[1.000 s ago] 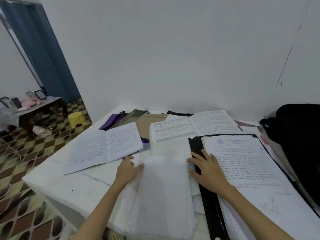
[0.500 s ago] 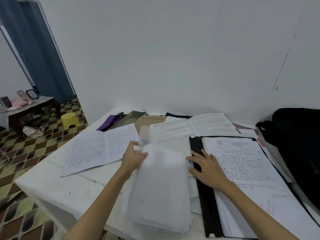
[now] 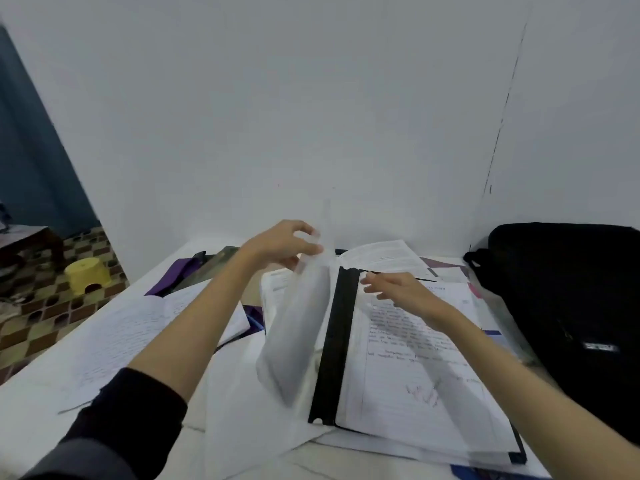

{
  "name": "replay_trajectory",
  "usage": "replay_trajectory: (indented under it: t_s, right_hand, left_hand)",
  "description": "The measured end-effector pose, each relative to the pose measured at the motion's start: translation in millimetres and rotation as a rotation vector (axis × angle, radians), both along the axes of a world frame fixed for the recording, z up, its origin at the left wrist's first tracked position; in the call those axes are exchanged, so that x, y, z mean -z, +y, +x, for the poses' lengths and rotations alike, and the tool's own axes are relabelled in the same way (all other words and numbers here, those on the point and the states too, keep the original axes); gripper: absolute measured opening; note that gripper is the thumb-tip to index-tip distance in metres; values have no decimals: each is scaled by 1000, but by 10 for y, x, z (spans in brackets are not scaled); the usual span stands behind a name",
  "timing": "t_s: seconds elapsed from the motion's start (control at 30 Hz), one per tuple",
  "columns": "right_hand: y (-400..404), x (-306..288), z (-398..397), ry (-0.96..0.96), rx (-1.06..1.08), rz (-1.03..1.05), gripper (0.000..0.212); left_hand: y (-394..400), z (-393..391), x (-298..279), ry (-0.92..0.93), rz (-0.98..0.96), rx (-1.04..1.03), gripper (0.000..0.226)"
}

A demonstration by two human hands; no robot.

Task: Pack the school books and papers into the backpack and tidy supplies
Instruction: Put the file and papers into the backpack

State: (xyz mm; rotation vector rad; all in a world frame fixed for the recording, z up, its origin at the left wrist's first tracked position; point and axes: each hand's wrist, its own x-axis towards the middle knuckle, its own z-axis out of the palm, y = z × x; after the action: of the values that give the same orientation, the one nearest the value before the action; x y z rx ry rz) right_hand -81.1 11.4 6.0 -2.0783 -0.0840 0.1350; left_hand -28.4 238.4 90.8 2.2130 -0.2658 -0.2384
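Left hand [image 3: 282, 245] raised above white tabletop [image 3: 41, 403], fingers and thumb pinching top edge of translucent white sheaf of papers [image 3: 298, 327]; sheaf lifted near upright, motion-blurred, lower edge down by black spine of open black folder [image 3: 334, 344]. Right hand [image 3: 401, 291] over folder's handwritten lined page [image 3: 408, 386], fingers loosely spread, grasping nothing; contact with page unclear. Black fabric backpack [image 3: 571, 306] at right edge of table, against white wall [image 3: 311, 98], just beside folder. Open handwritten notebook [image 3: 117, 337] left of left forearm. Open printed book [image 3: 381, 258] behind folder. Purple folder [image 3: 173, 277] at far left of table. Yellow plastic stool [image 3: 88, 275] on patterned floor beyond.
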Motion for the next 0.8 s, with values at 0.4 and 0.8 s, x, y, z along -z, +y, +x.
replay_trajectory:
  t_s: [0.4, 0.8]
  right_hand:
    - [-426, 80, -16, 112, 360, 275, 25]
    - [-1136, 554, -260, 118, 770, -137, 17]
  left_hand:
    - [-800, -137, 653, 73, -80, 222, 26]
    - [-682, -73, 1534, 208, -86, -24, 50]
